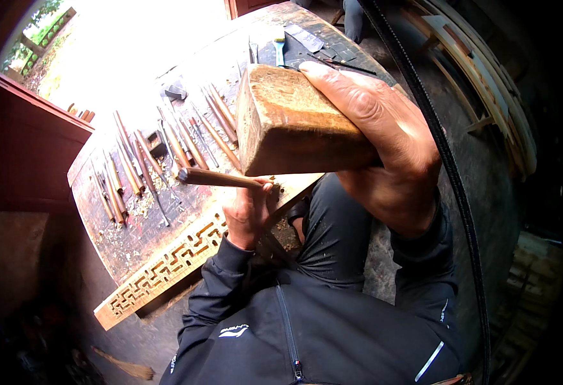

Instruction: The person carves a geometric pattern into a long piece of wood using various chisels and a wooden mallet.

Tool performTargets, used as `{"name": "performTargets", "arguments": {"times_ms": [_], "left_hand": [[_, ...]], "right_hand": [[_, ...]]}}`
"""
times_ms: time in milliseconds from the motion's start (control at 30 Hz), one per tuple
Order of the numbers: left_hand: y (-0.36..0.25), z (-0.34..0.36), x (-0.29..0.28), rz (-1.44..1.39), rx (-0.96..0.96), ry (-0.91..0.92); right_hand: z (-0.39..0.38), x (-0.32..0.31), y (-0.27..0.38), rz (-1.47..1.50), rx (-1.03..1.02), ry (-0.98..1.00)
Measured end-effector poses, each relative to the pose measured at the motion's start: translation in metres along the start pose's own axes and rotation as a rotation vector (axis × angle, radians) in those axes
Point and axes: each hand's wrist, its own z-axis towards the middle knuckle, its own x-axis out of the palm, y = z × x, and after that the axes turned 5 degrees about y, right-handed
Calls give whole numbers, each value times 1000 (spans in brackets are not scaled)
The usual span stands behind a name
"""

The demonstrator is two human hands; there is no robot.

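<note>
My right hand [387,144] grips a worn wooden block [304,122], raised in the right centre with the thumb along its top. Below and left of it, my left hand [248,215] is closed on a wooden-handled chisel [217,177], whose handle end points left. The chisel's working end is hidden behind the hand. Beneath that hand a long pale board [150,285] with a cut fretwork pattern lies slanting along the near edge of the table.
The worn table [108,250] holds rows of carving tools [137,167], wood shavings, a brush [279,45] and a pale strip [304,36]. Curved boards [499,90] stand at the right. A broom [127,366] lies on the floor. Another person's leg [353,19] shows beyond the table.
</note>
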Motion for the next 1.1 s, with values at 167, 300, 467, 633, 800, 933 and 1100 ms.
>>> {"name": "performTargets", "arguments": {"times_ms": [167,300,467,633,800,933,1100], "left_hand": [[0,0,1,40,41,3],[2,-1,3,74,94,-28],[6,-6,5,177,164,7],[-20,13,-7,227,319,-47],[-24,16,-11,300,355,-13],[22,-17,14,800,447,89],[-28,18,-26,291,257,117]], "right_hand": [[-5,4,-33,-127,-178,13],[3,5,2,-63,-48,15],[10,2,8,-69,-107,3],[17,2,15,-110,-250,0],[24,15,20,-279,-397,-73],[22,12,23,-317,-383,-74],[33,-2,29,-209,-292,-11]]}}
